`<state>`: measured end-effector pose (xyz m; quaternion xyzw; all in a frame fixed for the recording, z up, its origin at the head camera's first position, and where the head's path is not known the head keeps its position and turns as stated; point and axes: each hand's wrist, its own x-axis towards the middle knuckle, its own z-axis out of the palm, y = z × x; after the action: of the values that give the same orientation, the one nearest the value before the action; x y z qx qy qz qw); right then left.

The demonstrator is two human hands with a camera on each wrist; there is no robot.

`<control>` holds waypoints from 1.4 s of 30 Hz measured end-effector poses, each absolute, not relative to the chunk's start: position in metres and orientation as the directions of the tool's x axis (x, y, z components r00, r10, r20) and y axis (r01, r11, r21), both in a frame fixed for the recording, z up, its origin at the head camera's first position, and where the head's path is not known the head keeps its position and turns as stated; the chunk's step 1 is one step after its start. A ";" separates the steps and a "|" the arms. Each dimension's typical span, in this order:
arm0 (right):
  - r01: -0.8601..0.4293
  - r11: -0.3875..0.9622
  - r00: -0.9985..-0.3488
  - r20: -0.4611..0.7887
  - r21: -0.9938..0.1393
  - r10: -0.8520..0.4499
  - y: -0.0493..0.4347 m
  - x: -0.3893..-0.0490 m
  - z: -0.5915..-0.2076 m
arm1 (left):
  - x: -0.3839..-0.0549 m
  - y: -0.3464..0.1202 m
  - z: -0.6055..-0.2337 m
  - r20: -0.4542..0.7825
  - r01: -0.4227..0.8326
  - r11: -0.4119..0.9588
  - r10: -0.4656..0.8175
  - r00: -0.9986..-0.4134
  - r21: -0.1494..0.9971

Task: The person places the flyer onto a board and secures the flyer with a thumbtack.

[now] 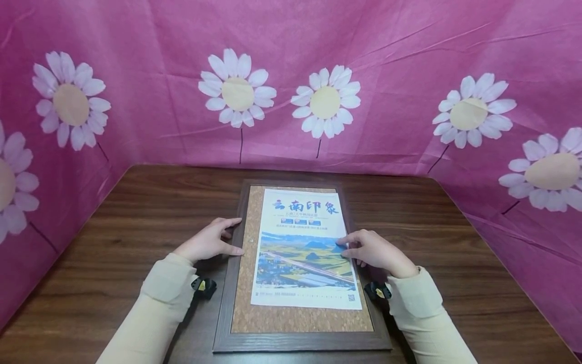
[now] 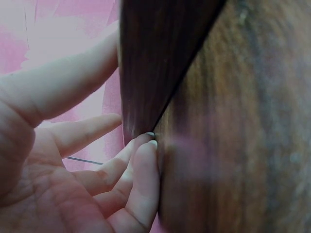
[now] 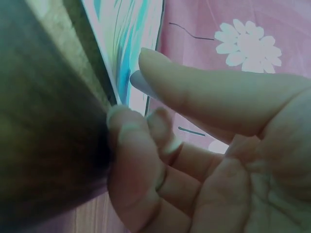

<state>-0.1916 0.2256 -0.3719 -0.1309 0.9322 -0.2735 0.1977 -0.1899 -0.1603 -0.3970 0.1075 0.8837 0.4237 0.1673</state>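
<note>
A poster (image 1: 302, 298) with blue Chinese lettering and a landscape picture lies on a cork board (image 1: 295, 321). The board has a dark wooden frame (image 1: 300, 344). My left hand (image 1: 209, 240) touches the frame's left side; its thumb and index finger rest at the top edge, and the other fingers sit against the side wall (image 2: 150, 63). On the poster's right edge my right hand (image 1: 375, 253) rests its index fingertip and thumb. Its other fingers (image 3: 136, 160) bend down beside the frame. The poster's edge (image 3: 104, 58) also shows in the right wrist view.
The board lies on a brown wood-grain table (image 1: 454, 253). Behind and around the table hangs a pink cloth (image 1: 182, 136) printed with large white daisies. Dark straps with small devices (image 1: 203, 287) circle both wrists.
</note>
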 end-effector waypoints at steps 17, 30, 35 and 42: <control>-0.178 0.792 -0.874 -0.276 -0.584 -0.400 0.228 -0.193 -0.368 | -0.188 -0.163 -0.394 -0.195 0.063 0.624 0.335 -0.922 0.779; -0.170 0.739 -0.904 -0.195 -0.652 -0.380 0.250 -0.200 -0.371 | -0.188 -0.162 -0.395 -0.208 0.051 0.624 0.334 -0.919 0.780; -0.148 0.685 -0.939 -0.116 -0.713 -0.324 0.262 -0.203 -0.375 | -0.183 -0.162 -0.392 -0.201 0.077 0.635 0.354 -0.913 0.769; -0.121 0.577 -0.967 -0.036 -0.808 -0.253 0.271 -0.205 -0.374 | -0.181 -0.165 -0.390 -0.181 0.118 0.663 0.364 -0.914 0.739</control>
<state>-0.2046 0.2709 -0.3741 -0.1056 0.8848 -0.4478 0.0740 -0.1809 -0.1653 -0.3903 0.1342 0.8980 0.3878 0.1586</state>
